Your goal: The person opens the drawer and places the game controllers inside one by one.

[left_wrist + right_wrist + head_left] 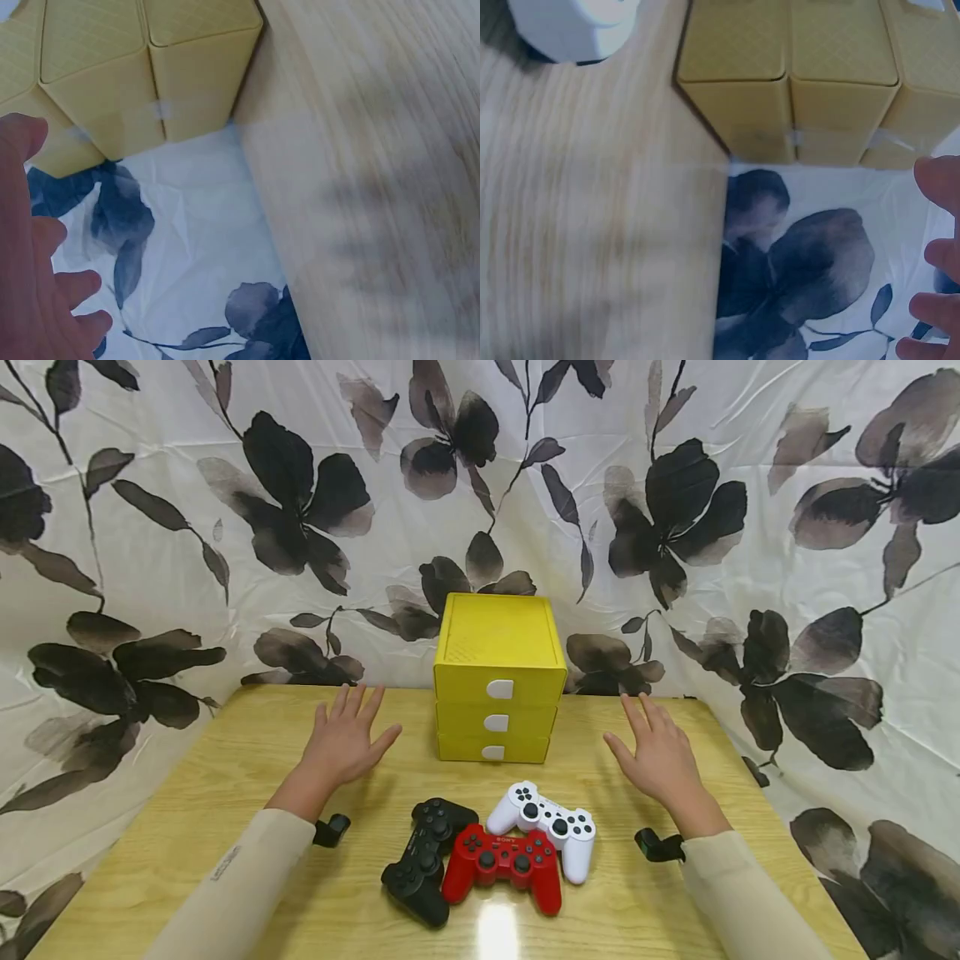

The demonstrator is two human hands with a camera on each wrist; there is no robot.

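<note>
Nearest lie the black controller (425,860), red controller (504,865) and white controller (545,825), touching in a cluster on the table (225,793). Beyond them, the left hand (345,742) and right hand (656,753) hover with fingers spread, gripping nothing. Nothing looks started; farthest, the yellow drawer box (498,689) stands closed between them, so a drawer pull or a controller grasp seems next.

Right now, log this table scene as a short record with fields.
surface: wooden table
backdrop: white cloth with dark flowers
box: yellow three-drawer box, all drawers shut, at the table's back edge
controllers: black, red, white, clustered in front of the box
left hand: open, flat, holding nothing, left of the box
right hand: open, flat, holding nothing, right of the box
</note>
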